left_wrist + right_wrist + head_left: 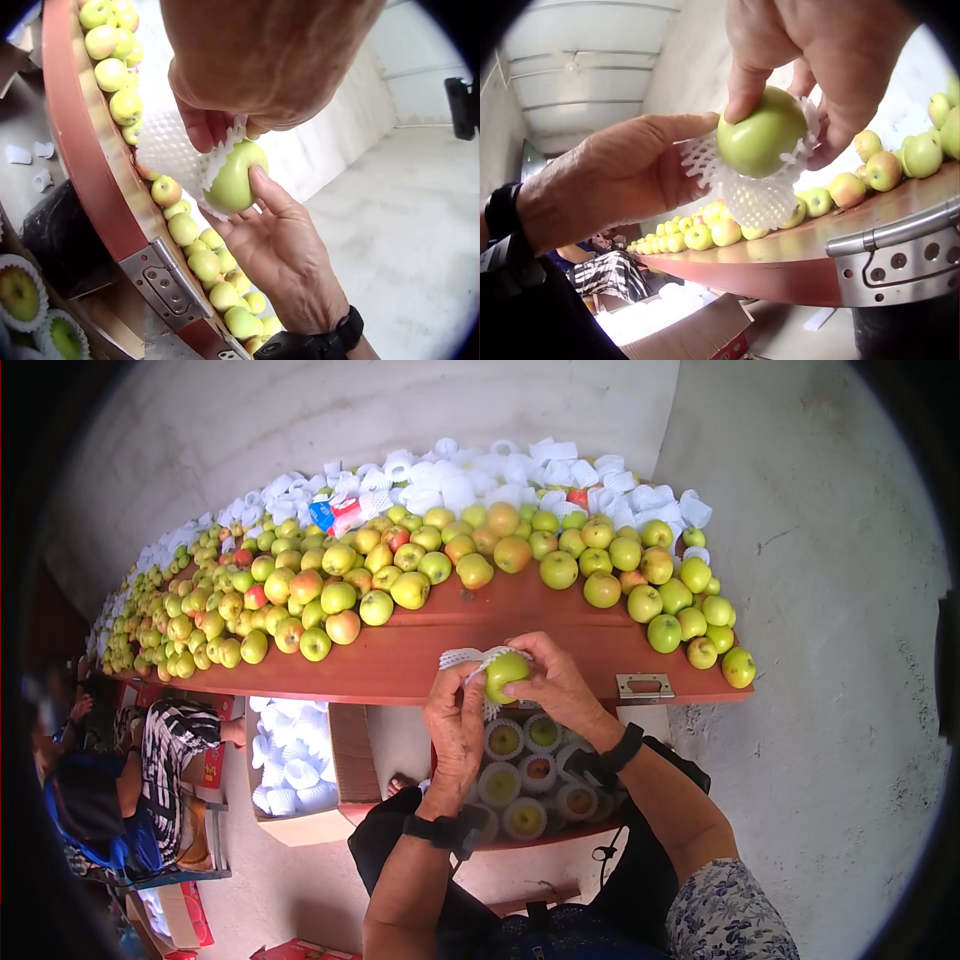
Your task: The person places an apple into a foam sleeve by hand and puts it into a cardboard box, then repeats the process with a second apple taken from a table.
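- Right hand [566,694] grips a green apple [503,674], its thumb and fingers curled round the fruit.
- Left hand [456,724] pinches a white foam net [756,202], which covers part of the apple; both are held up at the near edge of the surface [500,626].
- Below the hands, wrapped apples [503,739] sit in foam nets.
- To the right, a metal hinge [644,686] is fixed at that edge.
- Loose apples [410,590], green and reddish, lie across the surface.
- Farther back, spare nets [440,488] are heaped before a pale wall [560,400].
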`<state>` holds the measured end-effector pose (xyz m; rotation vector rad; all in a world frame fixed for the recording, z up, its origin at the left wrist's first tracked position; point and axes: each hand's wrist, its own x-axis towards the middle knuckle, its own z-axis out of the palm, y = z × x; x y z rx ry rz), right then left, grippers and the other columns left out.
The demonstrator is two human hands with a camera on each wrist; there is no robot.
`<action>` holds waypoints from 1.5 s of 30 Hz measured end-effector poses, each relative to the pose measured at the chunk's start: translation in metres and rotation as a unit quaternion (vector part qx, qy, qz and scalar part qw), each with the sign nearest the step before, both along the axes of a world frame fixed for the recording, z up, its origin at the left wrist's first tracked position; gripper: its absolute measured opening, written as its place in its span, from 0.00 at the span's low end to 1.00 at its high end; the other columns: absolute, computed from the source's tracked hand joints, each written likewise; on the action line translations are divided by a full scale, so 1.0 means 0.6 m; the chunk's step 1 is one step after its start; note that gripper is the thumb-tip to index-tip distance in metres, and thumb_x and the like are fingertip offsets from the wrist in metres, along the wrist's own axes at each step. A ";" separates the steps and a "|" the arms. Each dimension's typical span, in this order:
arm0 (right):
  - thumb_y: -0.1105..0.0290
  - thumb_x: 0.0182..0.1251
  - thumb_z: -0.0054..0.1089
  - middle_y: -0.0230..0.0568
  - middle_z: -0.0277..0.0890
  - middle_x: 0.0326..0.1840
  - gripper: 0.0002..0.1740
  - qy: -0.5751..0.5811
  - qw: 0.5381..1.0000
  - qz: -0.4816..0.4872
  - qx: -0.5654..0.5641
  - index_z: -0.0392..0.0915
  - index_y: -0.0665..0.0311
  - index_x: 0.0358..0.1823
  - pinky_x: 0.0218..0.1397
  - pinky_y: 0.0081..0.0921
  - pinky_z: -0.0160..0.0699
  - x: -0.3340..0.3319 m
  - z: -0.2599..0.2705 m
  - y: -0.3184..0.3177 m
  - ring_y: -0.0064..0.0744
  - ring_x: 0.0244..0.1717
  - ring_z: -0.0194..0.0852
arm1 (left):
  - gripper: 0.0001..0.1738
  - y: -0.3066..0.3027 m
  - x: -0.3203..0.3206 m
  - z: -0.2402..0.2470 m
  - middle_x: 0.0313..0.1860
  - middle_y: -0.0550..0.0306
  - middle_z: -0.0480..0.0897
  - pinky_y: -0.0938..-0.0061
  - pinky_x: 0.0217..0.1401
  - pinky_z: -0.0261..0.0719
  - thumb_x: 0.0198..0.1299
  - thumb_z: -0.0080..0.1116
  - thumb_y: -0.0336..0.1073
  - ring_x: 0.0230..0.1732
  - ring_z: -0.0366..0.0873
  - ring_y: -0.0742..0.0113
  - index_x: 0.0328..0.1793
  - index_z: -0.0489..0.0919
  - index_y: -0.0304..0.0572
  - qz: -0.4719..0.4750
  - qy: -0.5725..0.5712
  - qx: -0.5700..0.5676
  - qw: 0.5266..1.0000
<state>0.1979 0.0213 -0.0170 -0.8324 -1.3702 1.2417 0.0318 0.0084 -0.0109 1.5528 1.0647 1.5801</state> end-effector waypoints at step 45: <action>0.73 0.48 0.74 0.46 0.68 0.59 0.37 -0.226 0.930 -0.150 0.249 0.69 0.62 0.62 0.57 0.34 0.76 -0.066 0.012 -0.033 0.45 0.60 0.70 | 0.43 -0.013 0.017 -0.030 0.66 0.54 0.70 0.58 0.68 0.70 0.66 0.26 0.73 0.67 0.69 0.55 0.71 0.63 0.47 -0.200 -0.495 -0.297 0.792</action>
